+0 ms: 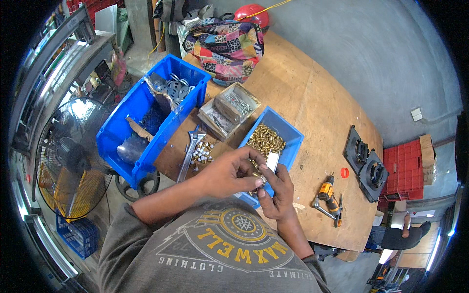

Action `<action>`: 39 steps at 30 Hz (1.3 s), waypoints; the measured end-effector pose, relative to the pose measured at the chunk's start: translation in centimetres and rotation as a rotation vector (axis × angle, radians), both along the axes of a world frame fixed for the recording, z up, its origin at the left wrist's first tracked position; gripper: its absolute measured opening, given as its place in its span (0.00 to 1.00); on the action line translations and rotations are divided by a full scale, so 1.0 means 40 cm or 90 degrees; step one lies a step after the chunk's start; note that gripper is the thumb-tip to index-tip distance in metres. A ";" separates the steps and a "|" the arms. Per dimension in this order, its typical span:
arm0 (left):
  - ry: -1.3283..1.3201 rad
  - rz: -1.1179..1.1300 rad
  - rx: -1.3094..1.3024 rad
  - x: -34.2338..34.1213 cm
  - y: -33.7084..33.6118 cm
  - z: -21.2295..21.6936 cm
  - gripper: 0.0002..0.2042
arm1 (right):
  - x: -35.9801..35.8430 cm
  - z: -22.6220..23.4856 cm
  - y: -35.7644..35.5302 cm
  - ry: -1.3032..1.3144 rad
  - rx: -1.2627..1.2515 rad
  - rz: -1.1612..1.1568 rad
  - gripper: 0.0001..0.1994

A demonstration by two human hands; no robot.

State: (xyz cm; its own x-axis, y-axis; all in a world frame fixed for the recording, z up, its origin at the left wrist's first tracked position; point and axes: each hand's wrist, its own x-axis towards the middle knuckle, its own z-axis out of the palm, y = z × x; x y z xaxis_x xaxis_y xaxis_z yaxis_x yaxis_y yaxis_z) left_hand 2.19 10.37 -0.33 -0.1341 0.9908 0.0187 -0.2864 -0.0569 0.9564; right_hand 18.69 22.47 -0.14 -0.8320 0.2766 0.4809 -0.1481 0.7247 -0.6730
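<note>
My hands meet over the near side of a blue bin [296, 131] that holds small brass fittings [266, 138]. My left hand [229, 172] reaches in from the left with its fingers curled, thumb and forefinger closed on a small brass-coloured metal fitting [262, 180]. From the right, my right hand [278, 194] pinches the same fitting between thumb and fingers. A pale, flat rectangular piece [272, 161] shows just beyond the right fingers; whether they touch it I cannot tell. Left of the hands lie white-tipped brass fittings [202, 152] and an adjustable wrench [191, 151].
A large blue bin [117, 157] with metal discs stands at the left, next to a wooden box [218, 118] of screws. A yellow drill [328, 194], a red ring [345, 173] and black burner-like plates [364, 163] lie right. A patchwork bag [224, 49] sits at the back; a fan [73, 158] stands left.
</note>
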 end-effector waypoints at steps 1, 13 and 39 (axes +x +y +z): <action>0.001 0.000 -0.001 -0.002 -0.003 0.001 0.17 | -0.003 0.000 -0.003 0.004 -0.015 -0.007 0.24; -0.097 -0.054 0.008 -0.008 -0.004 -0.014 0.08 | 0.001 0.037 0.050 -0.071 0.073 -0.012 0.14; 0.240 0.408 0.178 0.010 0.023 -0.051 0.07 | -0.018 0.026 -0.093 -0.099 -0.463 -0.116 0.25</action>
